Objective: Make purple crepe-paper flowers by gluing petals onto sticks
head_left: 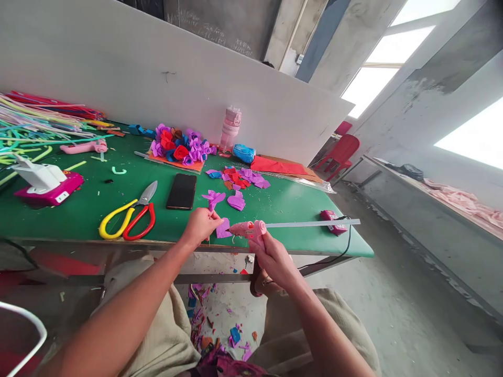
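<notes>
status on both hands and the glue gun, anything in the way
Left hand pinching purple flower. Right hand gripping pink glue gun, nozzle beside purple piece. Nothing visible blocking the nozzle.

A black rectangular smartphone (pixel 181 191) (its screen dark) lies at nine o'clock, a pink plastic bottle (pixel 230 129) stands upright at eleven, a red plastic chair (pixel 346 148) sits at two o'clock

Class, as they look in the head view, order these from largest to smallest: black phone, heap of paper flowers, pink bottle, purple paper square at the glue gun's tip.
1. Heap of paper flowers
2. Black phone and pink bottle: too alike to rank
3. Purple paper square
</notes>
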`<state>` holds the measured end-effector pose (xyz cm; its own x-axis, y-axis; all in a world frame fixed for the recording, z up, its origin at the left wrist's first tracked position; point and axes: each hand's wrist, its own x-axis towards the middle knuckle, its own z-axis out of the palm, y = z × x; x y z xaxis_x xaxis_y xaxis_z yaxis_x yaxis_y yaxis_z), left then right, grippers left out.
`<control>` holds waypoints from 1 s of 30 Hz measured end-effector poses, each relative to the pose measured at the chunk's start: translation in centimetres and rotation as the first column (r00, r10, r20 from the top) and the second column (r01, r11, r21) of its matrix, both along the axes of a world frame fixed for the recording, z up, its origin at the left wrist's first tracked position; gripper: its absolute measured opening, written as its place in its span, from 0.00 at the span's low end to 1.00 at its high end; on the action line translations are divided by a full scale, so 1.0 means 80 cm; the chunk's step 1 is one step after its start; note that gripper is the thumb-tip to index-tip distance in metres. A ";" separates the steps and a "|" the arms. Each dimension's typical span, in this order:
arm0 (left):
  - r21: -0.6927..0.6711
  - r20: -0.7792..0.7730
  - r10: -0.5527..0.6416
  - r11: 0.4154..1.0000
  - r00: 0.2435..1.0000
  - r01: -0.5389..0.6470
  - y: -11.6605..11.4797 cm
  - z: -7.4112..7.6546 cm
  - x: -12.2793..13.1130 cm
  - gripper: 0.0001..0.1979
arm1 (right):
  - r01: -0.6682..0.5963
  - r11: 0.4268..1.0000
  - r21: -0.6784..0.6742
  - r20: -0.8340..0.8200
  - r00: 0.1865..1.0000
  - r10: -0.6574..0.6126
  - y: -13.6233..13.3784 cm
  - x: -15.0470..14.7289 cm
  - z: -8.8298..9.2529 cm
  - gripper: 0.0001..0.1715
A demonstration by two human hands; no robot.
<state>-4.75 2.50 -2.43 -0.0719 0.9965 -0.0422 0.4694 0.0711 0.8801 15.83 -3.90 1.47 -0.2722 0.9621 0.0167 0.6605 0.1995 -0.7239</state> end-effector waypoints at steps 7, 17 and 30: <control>-0.003 -0.014 0.007 1.000 1.000 -0.007 -0.002 0.002 0.001 0.10 | -0.034 0.999 -0.014 0.056 0.998 0.035 -0.005 -0.006 0.012 0.20; -0.005 -0.007 0.009 1.000 1.000 -0.009 -0.002 0.004 0.001 0.10 | -0.035 0.999 -0.029 0.090 0.995 0.037 -0.003 -0.010 0.012 0.18; -0.013 0.000 0.013 1.000 1.000 -0.013 -0.002 0.004 0.001 0.09 | -0.024 0.999 -0.036 0.133 0.991 0.029 -0.004 -0.013 0.014 0.17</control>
<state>-4.71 2.37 -2.13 -0.0846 0.9949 -0.0552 0.4686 0.0886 0.8790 14.80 -4.19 2.63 -0.2952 0.9539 -0.0541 0.7466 0.1949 -0.6361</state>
